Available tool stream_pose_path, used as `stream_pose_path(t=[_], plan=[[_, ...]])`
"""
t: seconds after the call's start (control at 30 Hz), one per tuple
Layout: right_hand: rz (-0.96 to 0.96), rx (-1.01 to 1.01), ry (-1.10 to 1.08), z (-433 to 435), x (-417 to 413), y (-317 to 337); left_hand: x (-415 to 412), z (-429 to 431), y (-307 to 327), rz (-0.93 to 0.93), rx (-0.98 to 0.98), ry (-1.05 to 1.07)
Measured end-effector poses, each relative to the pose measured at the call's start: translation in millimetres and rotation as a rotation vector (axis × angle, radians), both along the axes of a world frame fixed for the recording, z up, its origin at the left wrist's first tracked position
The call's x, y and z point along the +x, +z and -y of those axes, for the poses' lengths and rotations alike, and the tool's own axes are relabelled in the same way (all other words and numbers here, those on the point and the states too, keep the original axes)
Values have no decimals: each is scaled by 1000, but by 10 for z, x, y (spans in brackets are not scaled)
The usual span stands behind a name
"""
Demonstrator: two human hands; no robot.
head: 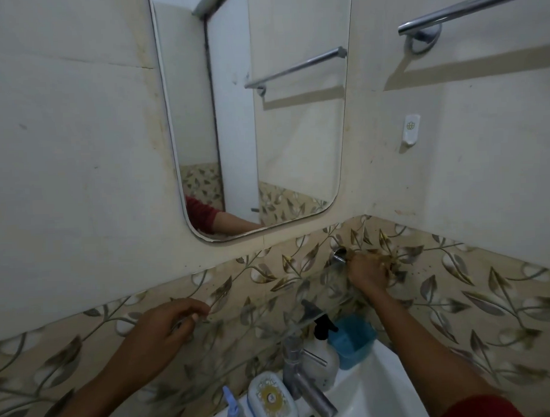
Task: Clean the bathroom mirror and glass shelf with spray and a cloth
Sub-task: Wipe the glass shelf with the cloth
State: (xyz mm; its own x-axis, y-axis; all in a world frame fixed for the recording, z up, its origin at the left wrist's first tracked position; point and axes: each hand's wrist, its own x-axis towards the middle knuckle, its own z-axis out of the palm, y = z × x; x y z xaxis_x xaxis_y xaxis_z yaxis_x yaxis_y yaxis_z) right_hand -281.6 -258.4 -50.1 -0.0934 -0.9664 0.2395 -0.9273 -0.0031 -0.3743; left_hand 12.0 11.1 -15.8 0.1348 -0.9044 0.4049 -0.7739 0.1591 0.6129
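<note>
We had the right hand [368, 272] bunched around the cloth [391, 262] at the glass shelf [271, 308] bracket's far end, left hand [171, 321] pinching the shelf's front edge below the mirror [255, 115], spray bottle [325, 353] underneath, so steady support and light pressure looked wisest.

Left hand [170, 321] pinching, right hand [366, 272] clenched

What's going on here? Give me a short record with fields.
place: bathroom corner above a sink
left hand: grip on the glass shelf's front edge
right hand: pressing a cloth at the shelf's right end, near its metal bracket
spray bottle: standing by the tap, unheld
mirror: untouched now
</note>
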Motion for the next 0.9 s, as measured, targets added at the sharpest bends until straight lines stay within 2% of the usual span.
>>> stream_pose_path(t=[0.2,0.33,0.47,0.53,0.57,0.67,0.73,0.8,0.9], plan=[[20,-83,269,-520,7,-158,-331,-20,78,-130,-82,-76],[112,-73,366,-977,235,-222,-690,-32,79,-166,-111,-155],[274,2,542,-1529,552,-286,-813,-18,54,-232,-71,-96],[514,68,651,-1796,643,-205,-822,-1,17,-249,-28,-59],[711,120,656,-1885,644,-130,-836,5,-12,-275,-17,-46],[1462,425,511,-1988,493,31,-978,-70,-104,-465,-83,15],[1861,622,480,-2028,344,42,-1199,-175,-192,-637,-214,89],[2056,688,475,-2078,228,22,-1472,-297,-236,-866,-212,123],[2168,649,472,-2155,100,-34,-1776,-238,-309,-1130,76,123]])
